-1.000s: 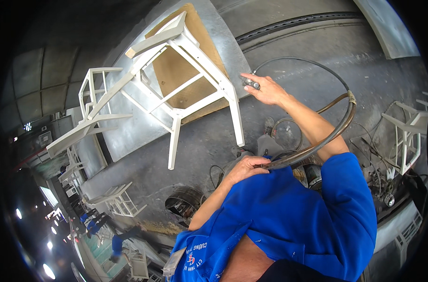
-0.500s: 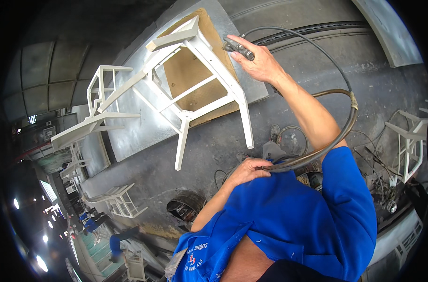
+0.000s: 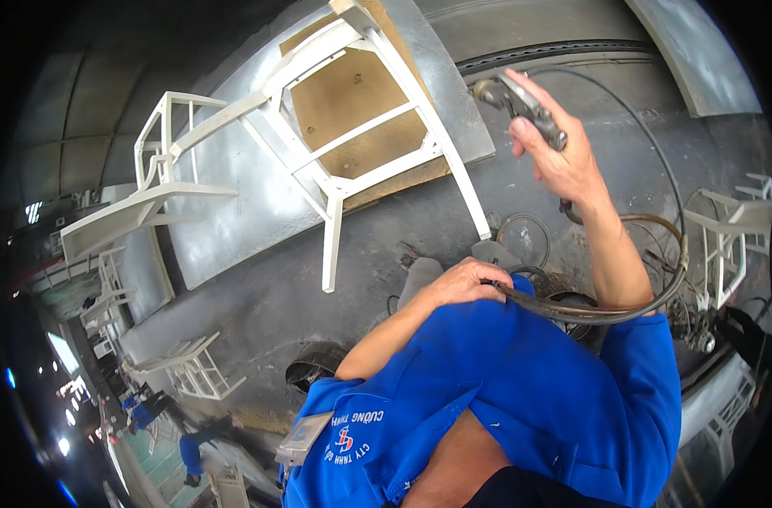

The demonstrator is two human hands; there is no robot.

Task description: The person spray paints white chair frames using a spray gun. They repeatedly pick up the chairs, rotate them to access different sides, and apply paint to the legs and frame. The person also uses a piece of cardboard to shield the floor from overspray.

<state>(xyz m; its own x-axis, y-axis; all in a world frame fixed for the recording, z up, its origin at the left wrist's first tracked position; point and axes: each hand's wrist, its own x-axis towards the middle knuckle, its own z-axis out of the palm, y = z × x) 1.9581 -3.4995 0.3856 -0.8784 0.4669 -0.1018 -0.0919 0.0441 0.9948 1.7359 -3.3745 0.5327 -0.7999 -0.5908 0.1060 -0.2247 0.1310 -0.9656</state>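
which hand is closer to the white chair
Right. The right hand, holding a spray gun, is raised just beside the white chair; the left hand grips the hose at the chest.

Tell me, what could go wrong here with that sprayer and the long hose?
1. The hose loops around the raised right forearm, so it might snag or tug the spray gun in the right hand off aim.
2. The left hand pinches the hose against the blue shirt; a kink could form there.
3. Cables and rings litter the floor, a likely tripping spot.
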